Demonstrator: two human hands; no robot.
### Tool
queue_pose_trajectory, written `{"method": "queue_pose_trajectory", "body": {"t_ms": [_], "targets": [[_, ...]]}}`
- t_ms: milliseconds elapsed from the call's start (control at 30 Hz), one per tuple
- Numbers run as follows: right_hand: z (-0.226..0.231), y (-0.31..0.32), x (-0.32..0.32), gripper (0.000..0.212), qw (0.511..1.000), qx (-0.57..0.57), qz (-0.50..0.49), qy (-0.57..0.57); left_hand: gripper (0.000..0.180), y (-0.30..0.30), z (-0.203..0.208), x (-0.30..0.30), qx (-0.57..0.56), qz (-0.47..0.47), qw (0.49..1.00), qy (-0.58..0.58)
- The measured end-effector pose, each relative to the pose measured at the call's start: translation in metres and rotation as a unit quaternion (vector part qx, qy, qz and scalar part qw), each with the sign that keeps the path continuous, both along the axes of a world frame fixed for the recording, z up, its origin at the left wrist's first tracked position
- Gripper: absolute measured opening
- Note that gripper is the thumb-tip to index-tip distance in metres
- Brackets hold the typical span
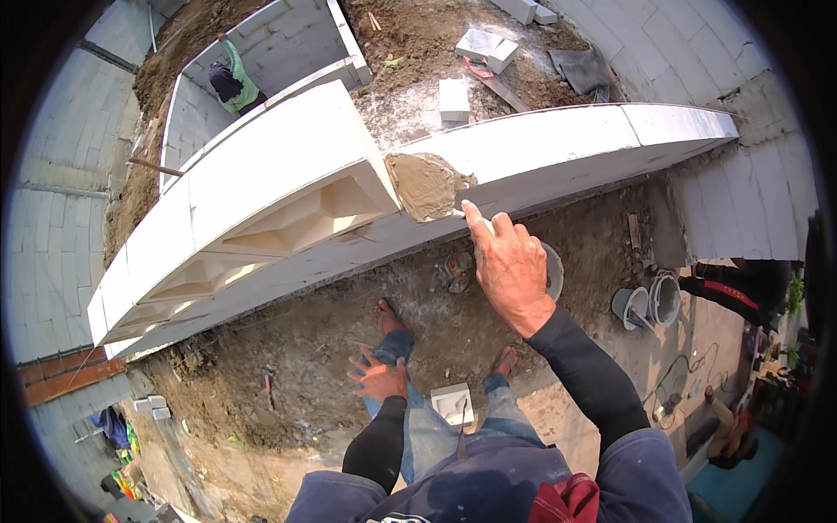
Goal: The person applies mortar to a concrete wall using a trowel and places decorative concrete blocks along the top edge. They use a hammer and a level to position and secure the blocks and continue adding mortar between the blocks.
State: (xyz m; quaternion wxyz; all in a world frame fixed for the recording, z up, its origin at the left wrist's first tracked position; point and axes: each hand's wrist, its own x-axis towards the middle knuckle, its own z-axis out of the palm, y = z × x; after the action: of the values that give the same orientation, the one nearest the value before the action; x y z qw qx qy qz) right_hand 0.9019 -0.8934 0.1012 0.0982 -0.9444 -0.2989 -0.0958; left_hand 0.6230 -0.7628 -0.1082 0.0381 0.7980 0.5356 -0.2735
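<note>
Right hand (pixel 510 266) spreads wet grey-brown mortar (pixel 425 185) over the white block wall (pixel 558 144).

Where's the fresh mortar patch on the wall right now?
In the head view, the mortar patch sits on the top of the white block wall, at the end of the raised block, just up-left of the right hand.

Just above the right hand (pixel 510 266), the mortar (pixel 425 185) is grey-brown on white blocks (pixel 288 170). Both forearms wear black sleeves (pixel 588 375). Beside the left hand (pixel 379 376), the jeans (pixel 427 427) are faded blue. The ground (pixel 296 349) below is brown dirt. Right of the right hand stand two grey buckets (pixel 649 302).
</note>
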Motion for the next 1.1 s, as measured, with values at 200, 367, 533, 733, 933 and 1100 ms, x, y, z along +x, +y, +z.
{"method": "queue_pose_trajectory", "body": {"t_ms": [200, 367, 533, 733, 933, 1100], "targets": [[0.013, -0.024, -0.009, 0.047, 0.964, 0.220, 0.002, 0.147, 0.108, -0.002, -0.001, 0.002, 0.007, -0.005, 1.000, -0.008], [-0.009, -0.039, -0.027, 0.044, 0.956, 0.254, -0.072, 0.131, 0.105, 0.001, 0.002, 0.005, 0.001, 0.009, 1.000, 0.012], [-0.071, 0.000, -0.067, 0.048, 0.932, 0.303, -0.098, 0.174, 0.106, -0.002, -0.002, 0.009, 0.003, 0.007, 1.000, 0.004], [-0.074, 0.031, -0.054, 0.054, 0.953, 0.252, -0.059, 0.158, 0.106, -0.003, -0.005, 0.002, 0.003, 0.004, 1.000, 0.008], [-0.052, -0.030, -0.059, 0.057, 0.970, 0.141, -0.015, 0.195, 0.104, -0.002, -0.005, 0.004, -0.003, 0.006, 1.000, 0.010], [-0.006, -0.075, -0.064, 0.040, 0.940, 0.229, -0.016, 0.251, 0.110, -0.001, -0.008, 0.006, 0.010, -0.007, 1.000, 0.007]]}}
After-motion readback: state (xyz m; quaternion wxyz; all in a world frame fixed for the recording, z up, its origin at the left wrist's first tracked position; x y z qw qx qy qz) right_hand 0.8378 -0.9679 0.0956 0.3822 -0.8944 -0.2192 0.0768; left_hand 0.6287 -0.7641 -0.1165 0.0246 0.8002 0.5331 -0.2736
